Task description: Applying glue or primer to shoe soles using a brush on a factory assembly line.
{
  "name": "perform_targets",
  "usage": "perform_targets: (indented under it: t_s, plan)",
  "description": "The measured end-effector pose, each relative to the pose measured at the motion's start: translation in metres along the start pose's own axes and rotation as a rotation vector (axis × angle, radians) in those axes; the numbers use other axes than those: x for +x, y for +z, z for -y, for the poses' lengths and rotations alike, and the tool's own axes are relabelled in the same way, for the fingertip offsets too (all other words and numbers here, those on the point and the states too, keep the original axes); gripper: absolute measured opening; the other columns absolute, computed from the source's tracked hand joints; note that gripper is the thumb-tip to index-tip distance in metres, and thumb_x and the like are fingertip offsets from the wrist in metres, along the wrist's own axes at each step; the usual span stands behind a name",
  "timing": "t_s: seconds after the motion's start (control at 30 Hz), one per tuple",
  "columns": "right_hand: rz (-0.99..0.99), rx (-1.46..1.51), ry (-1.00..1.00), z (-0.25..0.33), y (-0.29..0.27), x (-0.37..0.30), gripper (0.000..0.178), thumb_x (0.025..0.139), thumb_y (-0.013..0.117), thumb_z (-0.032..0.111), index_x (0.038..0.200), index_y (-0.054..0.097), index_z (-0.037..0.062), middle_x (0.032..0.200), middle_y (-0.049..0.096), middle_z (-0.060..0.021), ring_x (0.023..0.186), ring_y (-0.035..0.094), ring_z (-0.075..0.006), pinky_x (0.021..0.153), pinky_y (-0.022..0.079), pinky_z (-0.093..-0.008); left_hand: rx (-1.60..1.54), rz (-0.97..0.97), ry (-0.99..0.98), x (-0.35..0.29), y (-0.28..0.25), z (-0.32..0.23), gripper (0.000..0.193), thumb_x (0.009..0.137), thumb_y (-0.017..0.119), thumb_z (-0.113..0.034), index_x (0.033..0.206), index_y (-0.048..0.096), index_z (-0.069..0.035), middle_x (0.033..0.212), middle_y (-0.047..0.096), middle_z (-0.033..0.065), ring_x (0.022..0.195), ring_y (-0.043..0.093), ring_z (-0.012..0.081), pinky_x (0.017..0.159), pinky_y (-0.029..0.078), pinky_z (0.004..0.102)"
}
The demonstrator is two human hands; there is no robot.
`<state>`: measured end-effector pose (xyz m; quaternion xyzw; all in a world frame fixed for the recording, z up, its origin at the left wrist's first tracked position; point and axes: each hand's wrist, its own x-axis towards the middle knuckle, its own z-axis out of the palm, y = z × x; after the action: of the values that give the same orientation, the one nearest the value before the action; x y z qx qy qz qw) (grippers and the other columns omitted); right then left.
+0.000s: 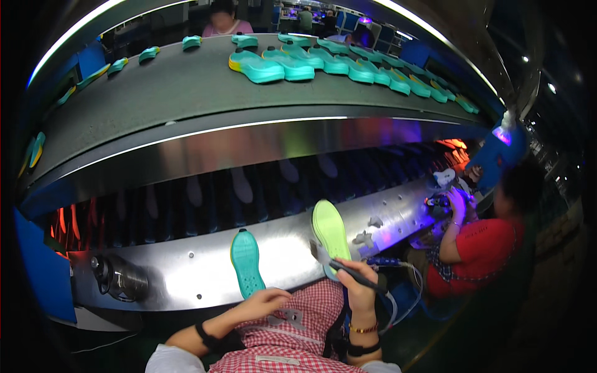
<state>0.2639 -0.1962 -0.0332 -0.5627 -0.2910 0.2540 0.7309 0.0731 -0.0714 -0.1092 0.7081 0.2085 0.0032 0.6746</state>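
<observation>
In my right hand [359,287] is a brush [321,253] with a dark handle and a pale flat head. The brush head is over the edge of a yellow-green shoe sole [329,227], which lies on the metal ledge; whether the two touch I cannot tell. A teal shoe sole [245,261] lies to the left, dotted with small holes near its lower end. My left hand [267,303] rests by that lower end with fingers stretched out, holding nothing. I cannot tell whether its fingertips touch the sole.
A dark bottle [121,278] lies at the ledge's left end. Behind the metal ledge [180,264], pale soles sit in a dark slot with orange glows at both ends. Above runs a grey belt [174,93] with several teal soles [255,67]. A co-worker in red [479,248] works at right.
</observation>
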Motion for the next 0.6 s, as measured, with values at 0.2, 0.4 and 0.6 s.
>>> perform_targets:
  t_s: [0.2, 0.4, 0.6]
  plan:
    - [-0.156, 0.042, 0.044, -0.014, -0.008, -0.02, 0.022, 0.072, 0.058, -0.009, 0.094, 0.057, -0.007, 0.095, 0.062, -0.0159, 0.082, 0.06, -0.0165, 0.073, 0.049, -0.0236, 0.226, -0.581, -0.382, -0.028, -0.028, 0.11, 0.079, 0.073, 0.065, -0.034, 0.127, 0.021, 0.004, 0.121, 0.027, 0.0279, 0.105, 0.043, 0.0362, 0.081, 0.044, 0.0389]
    - [-0.143, 0.069, 0.094, -0.034, -0.006, -0.004, 0.023, 0.073, 0.062, -0.006, 0.096, 0.059, -0.0063, 0.092, 0.063, -0.0123, 0.082, 0.059, -0.0132, 0.075, 0.047, -0.022, -0.654, -0.688, -0.53, 0.023, -0.012, 0.094, 0.056, 0.079, 0.059, -0.017, 0.123, 0.03, -0.001, 0.113, 0.04, 0.018, 0.096, 0.048, 0.0279, 0.065, 0.049, 0.0301]
    - [-0.126, 0.108, 0.107, -0.03, -0.002, 0.0, 0.022, 0.073, 0.059, -0.008, 0.094, 0.057, -0.0065, 0.094, 0.062, -0.0164, 0.081, 0.061, -0.0169, 0.074, 0.05, -0.0248, -1.077, -0.392, -0.339, 0.01, -0.058, 0.085, 0.038, 0.072, 0.056, -0.004, 0.109, 0.046, -0.004, 0.098, 0.054, 0.0078, 0.091, 0.052, 0.0193, 0.068, 0.045, 0.0304]
